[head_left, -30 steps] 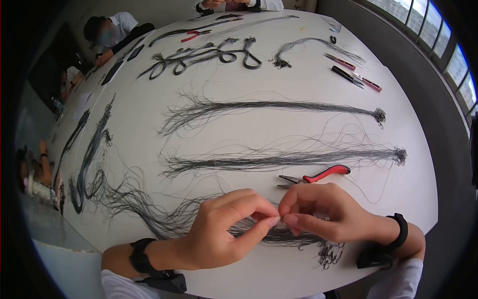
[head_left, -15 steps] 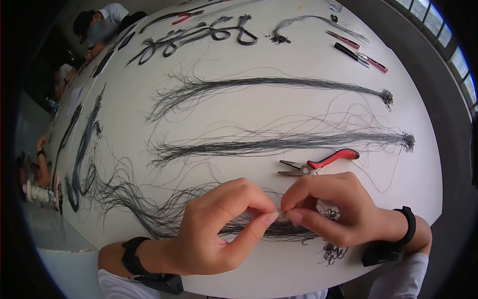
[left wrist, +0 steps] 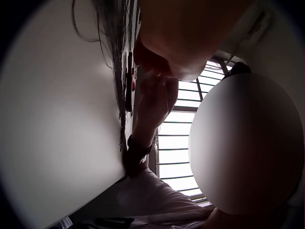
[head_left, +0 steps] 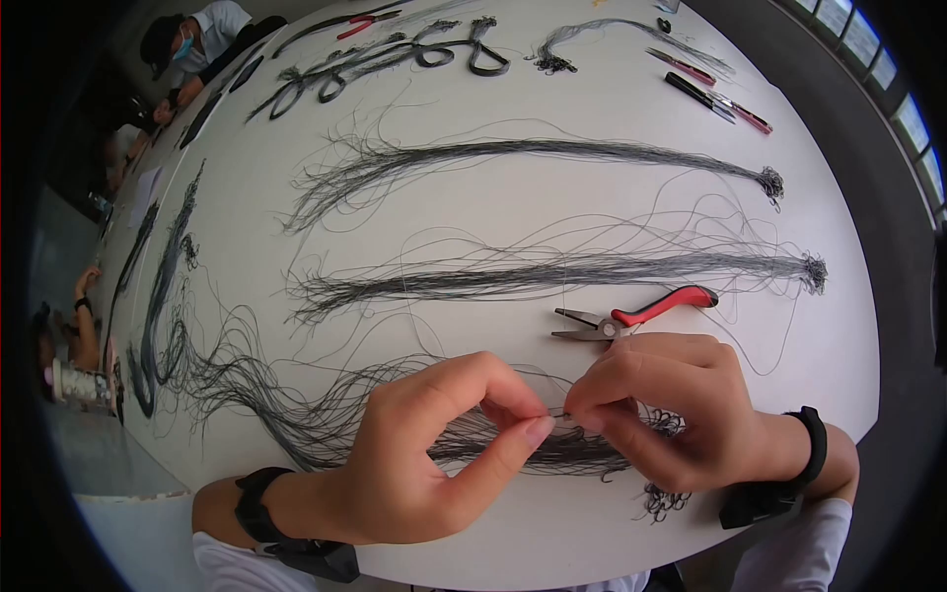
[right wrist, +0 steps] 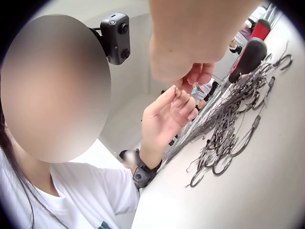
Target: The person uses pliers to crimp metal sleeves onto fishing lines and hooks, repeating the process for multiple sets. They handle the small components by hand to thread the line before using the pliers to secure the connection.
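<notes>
My left hand (head_left: 444, 444) has its thumb and forefinger tips pinched together on a fine strand, apparently fishing line. Facing it, my right hand (head_left: 671, 409) pinches the strand too, the fingertips a short way apart. What else the fingertips hide cannot be told. Beneath both hands lies a bundle of dark fishing lines (head_left: 286, 434), its loose ends spread to the left. At its right end, dark fish hooks (right wrist: 221, 164) show large in the right wrist view. Just beyond my right hand are red-and-black handled pliers (head_left: 666, 306), jaws apart.
Farther off lie a second line bundle (head_left: 552, 271) and a third bundle (head_left: 552, 148), hooks at their right ends. Black-handled snips (head_left: 695, 94) and a red-handled tool (head_left: 681, 64) sit back right. Looped bundles (head_left: 434, 54) lie behind. A masked person (head_left: 192, 44) sits far left.
The fingertips of my two hands have drawn slightly apart, with the right hand shifting a little right. The head view has tilted downward toward the hands.
</notes>
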### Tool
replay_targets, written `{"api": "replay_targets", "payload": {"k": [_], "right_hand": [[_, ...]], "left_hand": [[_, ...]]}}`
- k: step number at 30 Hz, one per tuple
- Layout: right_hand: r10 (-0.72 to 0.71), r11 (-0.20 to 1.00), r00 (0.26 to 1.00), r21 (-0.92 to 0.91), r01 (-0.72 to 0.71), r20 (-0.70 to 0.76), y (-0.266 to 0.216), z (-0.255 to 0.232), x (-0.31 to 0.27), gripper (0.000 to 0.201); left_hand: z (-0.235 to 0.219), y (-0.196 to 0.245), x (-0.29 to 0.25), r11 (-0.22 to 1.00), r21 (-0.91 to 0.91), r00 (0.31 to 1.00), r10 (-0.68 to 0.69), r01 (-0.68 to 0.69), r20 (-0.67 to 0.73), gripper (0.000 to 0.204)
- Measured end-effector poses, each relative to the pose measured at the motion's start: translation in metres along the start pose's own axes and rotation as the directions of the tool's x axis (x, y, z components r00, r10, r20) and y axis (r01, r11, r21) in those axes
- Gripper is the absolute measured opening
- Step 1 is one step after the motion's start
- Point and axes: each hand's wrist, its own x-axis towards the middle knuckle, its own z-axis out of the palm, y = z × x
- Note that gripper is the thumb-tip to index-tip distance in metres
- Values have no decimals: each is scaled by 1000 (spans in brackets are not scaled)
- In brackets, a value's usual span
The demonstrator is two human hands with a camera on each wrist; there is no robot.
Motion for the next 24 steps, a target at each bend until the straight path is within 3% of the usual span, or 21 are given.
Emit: {"api": "replay_targets", "payload": {"k": [1,5,7,10,11,13,20,24], "right_hand": [[-93,994,995,-62,91,-29,1,1,0,20],[-173,975,984,-146,166,-34,2,2,-1,22],[-240,935,971,-266,234,12,2,0,-2,22],[-228,948,974,-226,225,15,2,1,-1,20],[-229,947,973,-227,226,15,1,1,-1,20],[7,1000,1000,26,-7,16,-4,0,-1,18],[36,998,998,54,-39,55,-6,-4,-2,15],[134,964,978,207,-166,160,-3,-7,-3,10]], "left_hand": [[0,0,0,997,-58,998,-57,58,22,8],[-2,7,0,952,-226,977,-193,209,91,6],[-3,10,0,834,-413,931,-330,366,157,5],[-3,11,0,777,-482,914,-364,405,180,5],[-3,11,-1,778,-482,914,-363,404,180,5],[-2,9,-2,904,-355,971,-218,237,93,6],[-2,5,-1,976,-195,995,-84,92,50,9],[-2,6,0,999,-33,999,22,-20,47,11]]}}
